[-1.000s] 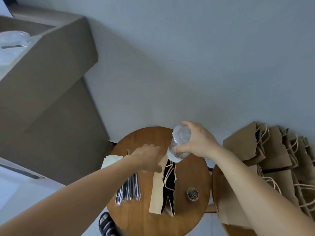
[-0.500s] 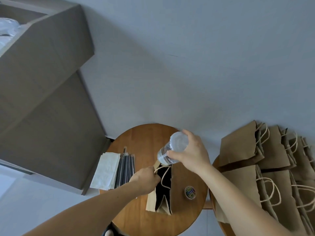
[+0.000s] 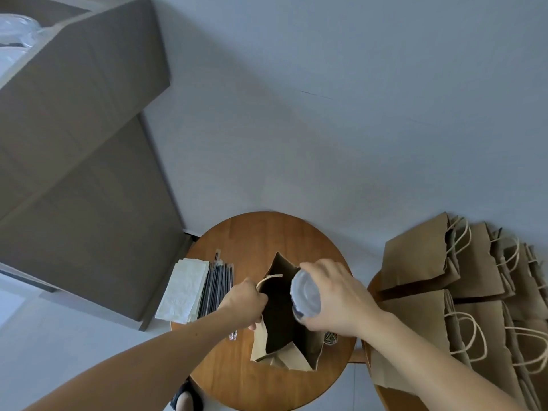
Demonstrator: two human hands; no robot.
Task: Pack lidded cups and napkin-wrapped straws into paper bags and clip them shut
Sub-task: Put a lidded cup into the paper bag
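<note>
A brown paper bag (image 3: 308, 350) stands open on the round wooden table (image 3: 255, 235). My left hand (image 3: 244, 301) grips the bag's left rim and its twine handle, pulling the mouth wide. My right hand (image 3: 338, 295) holds a clear lidded cup (image 3: 305, 295) upright, lid toward me, right over the bag's dark opening and partly inside it. White napkins (image 3: 185, 287) and a row of wrapped straws (image 3: 218, 284) lie at the table's left edge.
A small tub of clips (image 3: 331, 339) peeks out under my right wrist. Several flat paper bags (image 3: 421, 253) with twine handles are piled on a second table at the right. A grey cabinet (image 3: 89, 173) stands left, clear cups (image 3: 14, 28) on top.
The right hand has turned the cup upright and brought it down from above the bag's far edge into the mouth. The left hand has spread the bag wider.
</note>
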